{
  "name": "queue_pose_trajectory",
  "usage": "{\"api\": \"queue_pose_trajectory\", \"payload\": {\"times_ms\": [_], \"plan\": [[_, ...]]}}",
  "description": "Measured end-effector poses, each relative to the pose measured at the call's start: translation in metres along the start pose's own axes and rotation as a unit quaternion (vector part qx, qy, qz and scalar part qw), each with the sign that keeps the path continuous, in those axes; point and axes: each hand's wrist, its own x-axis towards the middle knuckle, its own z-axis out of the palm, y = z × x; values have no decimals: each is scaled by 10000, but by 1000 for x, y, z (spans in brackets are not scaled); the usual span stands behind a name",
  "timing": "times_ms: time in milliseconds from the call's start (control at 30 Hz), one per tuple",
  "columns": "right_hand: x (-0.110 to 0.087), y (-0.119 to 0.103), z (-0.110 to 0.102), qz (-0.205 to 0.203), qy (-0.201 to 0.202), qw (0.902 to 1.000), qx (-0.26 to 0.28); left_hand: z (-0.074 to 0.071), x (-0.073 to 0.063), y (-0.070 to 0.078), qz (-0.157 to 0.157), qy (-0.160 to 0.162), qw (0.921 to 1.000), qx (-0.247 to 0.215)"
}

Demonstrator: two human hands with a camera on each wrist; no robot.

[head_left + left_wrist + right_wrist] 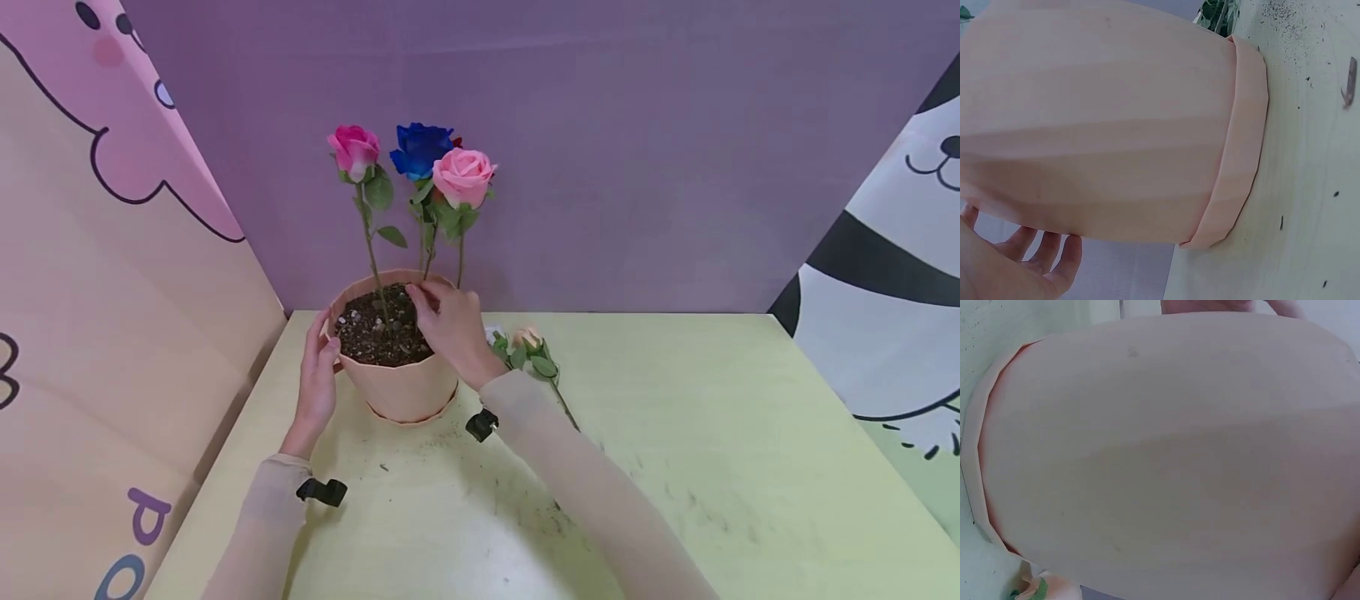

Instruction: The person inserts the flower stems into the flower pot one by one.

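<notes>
A pale pink flower pot (401, 387) filled with dark soil (367, 333) stands on a saucer. Upright in it are a magenta rose (354, 152), a blue rose (422, 150), a light pink rose (464, 177) and a red rose (457, 142), mostly hidden behind the blue one. My left hand (318, 379) holds the pot's left side, thumb near the rim; its fingers (1069, 259) touch the wall in the left wrist view. Over the soil, my right hand (453, 325) pinches a rose stem (429, 265) low down. The exact pinch point is hidden by the fingers.
A peach rose (528, 338) with green leaves lies on the pale table (712, 400), right of the pot, partly behind my right forearm. Soil crumbs (712, 512) are scattered about. A purple backdrop (637, 167) rises behind; printed panels stand on both sides.
</notes>
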Motion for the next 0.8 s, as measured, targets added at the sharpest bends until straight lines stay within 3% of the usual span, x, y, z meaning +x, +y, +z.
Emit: {"api": "queue_pose_trajectory", "payload": {"times_ms": [233,533,800], "plan": [[-7,0,-3,188,163,9993,274,2,-2,-2,-11,27,10000,17],[-10,5,-13,8,321,9979,571,0,-1,-2,48,5,10000,63],[-15,5,-23,184,342,9914,1252,1,-1,0,25,-38,10000,51]]}}
